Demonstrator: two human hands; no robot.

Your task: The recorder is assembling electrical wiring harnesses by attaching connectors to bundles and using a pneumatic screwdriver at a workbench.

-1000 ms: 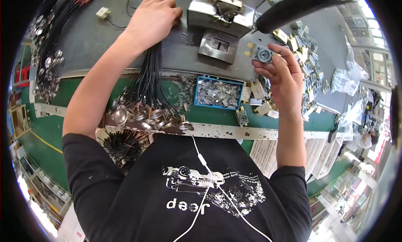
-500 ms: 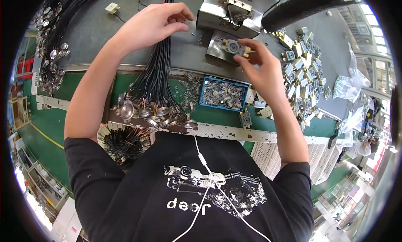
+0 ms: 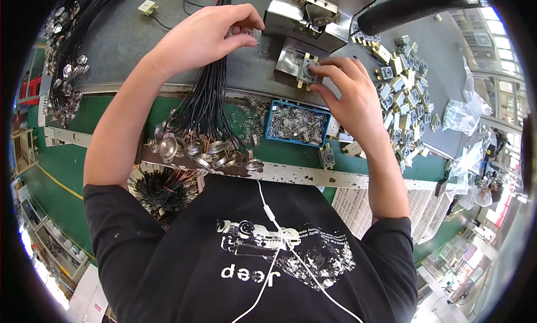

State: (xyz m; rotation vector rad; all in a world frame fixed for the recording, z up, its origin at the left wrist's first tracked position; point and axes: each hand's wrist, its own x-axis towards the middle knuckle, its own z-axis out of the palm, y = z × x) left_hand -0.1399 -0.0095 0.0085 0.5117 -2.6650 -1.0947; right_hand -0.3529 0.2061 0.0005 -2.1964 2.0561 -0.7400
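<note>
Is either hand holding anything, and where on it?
The right hand holds a grey part by its right side; whether the left hand holds anything cannot be told.

Workshop interior, fisheye view. A dark grey bench (image 3: 126, 54) with a chipped white edge (image 3: 291, 173) spans the scene; white slatted crates (image 3: 351, 205) stand beneath it. The green floor (image 3: 64, 211) bears a yellow line (image 3: 59, 182) at left, near loaded shelves (image 3: 56, 242). Framed windows (image 3: 502, 88) line the right, with bright glare at both rims.
</note>
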